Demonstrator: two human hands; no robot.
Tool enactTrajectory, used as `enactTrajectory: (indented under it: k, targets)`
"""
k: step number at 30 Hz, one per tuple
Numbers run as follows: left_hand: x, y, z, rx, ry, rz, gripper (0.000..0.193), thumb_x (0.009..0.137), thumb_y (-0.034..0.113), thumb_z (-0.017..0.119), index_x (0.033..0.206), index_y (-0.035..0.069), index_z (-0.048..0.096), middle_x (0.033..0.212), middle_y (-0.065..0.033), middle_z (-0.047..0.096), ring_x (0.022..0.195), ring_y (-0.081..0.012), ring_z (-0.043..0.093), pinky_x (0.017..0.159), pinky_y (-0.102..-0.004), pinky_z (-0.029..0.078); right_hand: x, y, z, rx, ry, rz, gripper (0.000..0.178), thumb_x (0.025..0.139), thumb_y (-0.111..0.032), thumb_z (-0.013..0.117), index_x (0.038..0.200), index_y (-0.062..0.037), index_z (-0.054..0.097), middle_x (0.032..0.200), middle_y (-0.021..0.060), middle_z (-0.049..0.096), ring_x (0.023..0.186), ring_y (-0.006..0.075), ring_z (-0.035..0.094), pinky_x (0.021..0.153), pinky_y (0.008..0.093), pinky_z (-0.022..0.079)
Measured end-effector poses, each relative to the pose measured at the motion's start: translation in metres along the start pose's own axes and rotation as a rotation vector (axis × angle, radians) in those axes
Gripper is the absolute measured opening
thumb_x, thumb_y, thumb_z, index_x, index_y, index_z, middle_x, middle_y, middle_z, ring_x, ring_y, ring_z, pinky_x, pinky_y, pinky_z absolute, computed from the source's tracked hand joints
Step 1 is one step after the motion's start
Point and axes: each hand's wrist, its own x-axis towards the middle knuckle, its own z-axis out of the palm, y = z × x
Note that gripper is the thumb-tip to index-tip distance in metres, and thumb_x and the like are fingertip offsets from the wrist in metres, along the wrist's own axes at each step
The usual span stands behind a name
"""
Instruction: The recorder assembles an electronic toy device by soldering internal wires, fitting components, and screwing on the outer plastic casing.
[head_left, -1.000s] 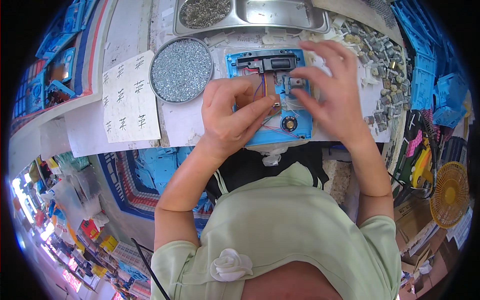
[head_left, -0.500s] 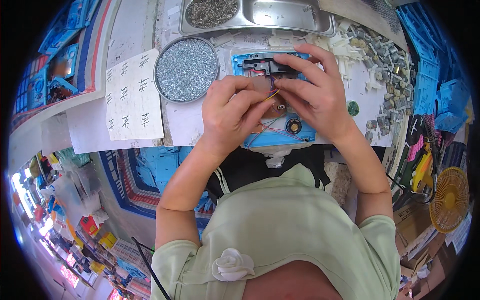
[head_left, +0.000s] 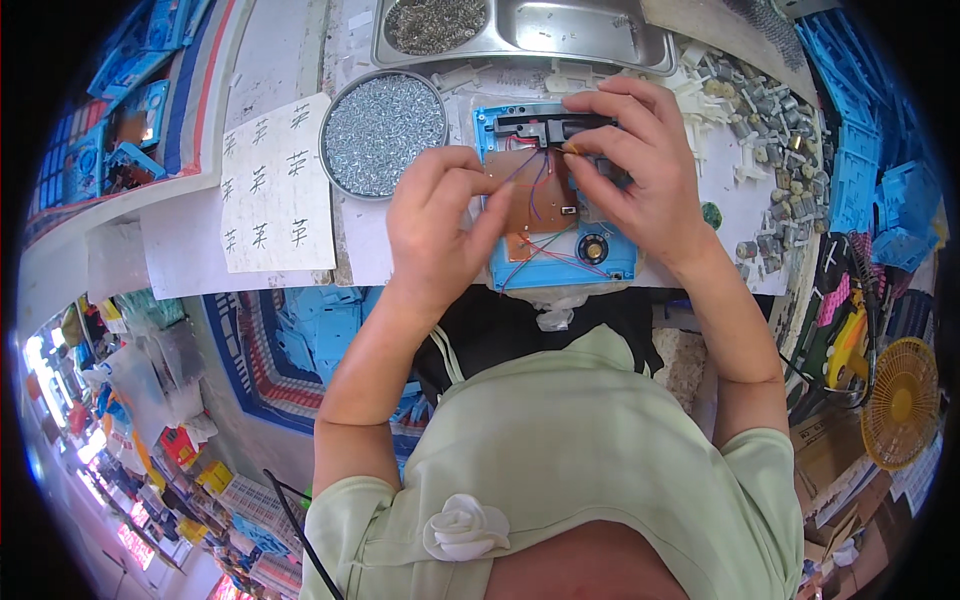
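Note:
A blue plastic housing (head_left: 615,262) lies on the table before me, holding a brown circuit board (head_left: 530,200), a black mechanism (head_left: 540,131) along its far side and a small round speaker (head_left: 593,248). Thin red, green and blue wires cross it. My left hand (head_left: 437,225) is at the board's left edge, thumb and forefinger pinched on the end of a blue wire (head_left: 523,166). Over the right part of the mechanism, my right hand (head_left: 645,165) has its thumb and forefinger close together; what lies between them is too small to make out.
Left of the housing stand a round tin of small silvery screws (head_left: 385,135) and a handwritten paper sheet (head_left: 277,190). A steel tray (head_left: 570,35) with small metal parts is at the back. Small motors (head_left: 790,190) and white plastic parts (head_left: 700,105) lie to the right.
My hands have moved apart: the left drew back leftward off the board, the right shifted slightly up and right. More of the board and the loose blue wires now shows.

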Motion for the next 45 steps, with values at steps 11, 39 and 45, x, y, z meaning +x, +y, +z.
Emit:
enactTrajectory:
  k: [11,39,45]
  targets:
    - [0.033,0.004,0.011,-0.142,0.088,-0.02,0.016,0.077,0.002,0.081,0.085,0.003,0.067,0.092,-0.0106,0.063,0.076,-0.0256,0.062,0.068,-0.0343,0.051,-0.002,0.004,0.0,0.043,0.027,0.028,0.016,0.074,-0.011,0.079,0.091,-0.0103,0.077,0.119,0.0028,0.07,0.117,0.0319,0.055,0.099,0.0416,0.049]
    - [0.048,0.036,0.043,-0.252,-0.275,-0.229,0.011,0.084,0.003,0.075,0.095,0.004,0.074,0.083,-0.0105,0.069,0.07,-0.0268,0.066,0.062,-0.0357,0.052,-0.046,0.01,-0.02,0.203,0.235,0.27,0.013,0.076,-0.005,0.08,0.088,-0.0078,0.075,0.114,0.0062,0.071,0.113,0.0267,0.056,0.092,0.0367,0.048]
    - [0.048,0.031,0.045,-0.057,-0.181,0.043,0.01,0.081,0.005,0.077,0.09,0.007,0.074,0.084,-0.007,0.069,0.078,-0.0243,0.064,0.072,-0.0361,0.048,-0.176,-0.001,-0.148,0.0,0.799,0.795,0.016,0.091,0.005,0.066,0.106,-0.0002,0.069,0.114,0.0145,0.069,0.105,0.0241,0.065,0.098,0.0364,0.05]
